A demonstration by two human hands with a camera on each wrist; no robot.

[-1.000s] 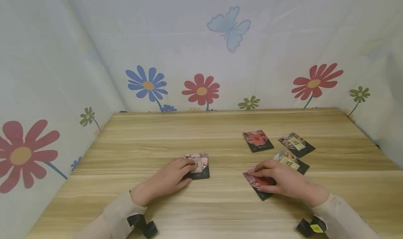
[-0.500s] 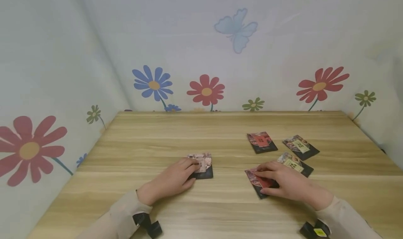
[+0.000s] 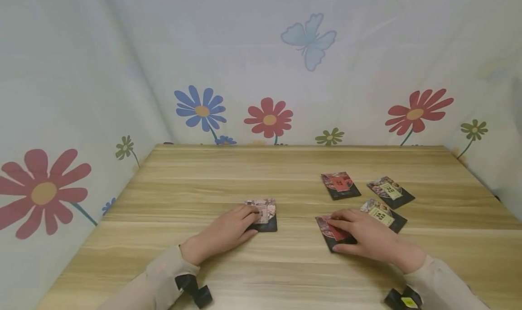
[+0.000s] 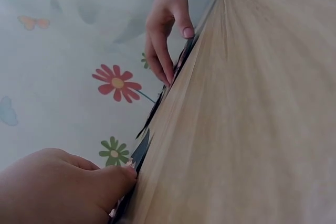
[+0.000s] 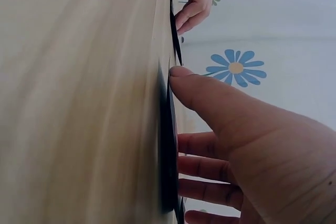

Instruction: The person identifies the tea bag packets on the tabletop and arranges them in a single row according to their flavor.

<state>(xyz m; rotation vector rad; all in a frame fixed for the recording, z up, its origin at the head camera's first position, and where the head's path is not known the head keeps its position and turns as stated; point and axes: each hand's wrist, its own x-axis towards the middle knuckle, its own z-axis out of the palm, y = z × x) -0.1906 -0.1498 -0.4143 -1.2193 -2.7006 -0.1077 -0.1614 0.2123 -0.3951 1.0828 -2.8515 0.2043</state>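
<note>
Flat on the table lies a dark packet with a pale pink label (image 3: 271, 214). My left hand (image 3: 222, 232) rests on its left part, fingers over the label and thumb by the near edge. Further right, my right hand (image 3: 373, 237) lies over a dark packet with a red label (image 3: 325, 228). Its fingers touch the packet's top and its thumb lies at the near edge. In the right wrist view the fingers of my right hand (image 5: 205, 166) look nearly straight against the packet, which is seen edge-on. The right hand covers much of this packet.
A packet with a yellow label (image 3: 383, 215) lies just beyond the right hand. Behind it are another yellow-label packet (image 3: 391, 192) and a red-label packet (image 3: 340, 186). The wooden table (image 3: 244, 169) ends at a flowered cloth (image 3: 228, 51).
My right hand has slid slightly left with the red-label packet, which has turned a little. The left hand stays on the pink-label packet. The head view has shifted slightly.
</note>
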